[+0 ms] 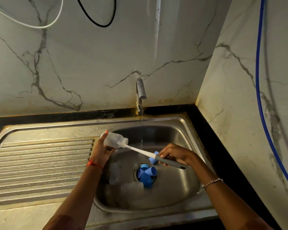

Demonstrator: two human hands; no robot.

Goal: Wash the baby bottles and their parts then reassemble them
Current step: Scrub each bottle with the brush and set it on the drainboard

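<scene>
Left hand (102,151) holds bottle (114,140) (tilted); right hand (177,155) grips brush (156,156) inside it.

Dim, warm light falls across a steel sink (165,117), brightest on the flat strip above its ribbed drainboard (40,163) and along the basin's far rim. A pale vertical streak glints on the marble-patterned wall (90,63) (apparently a reflection, its source out of view). The black counter (223,155) sinks into shadow. The wide lens bows the edges, curving the blue hose (257,80). In the basin, clear parts (114,175) read soft and murky.
</scene>
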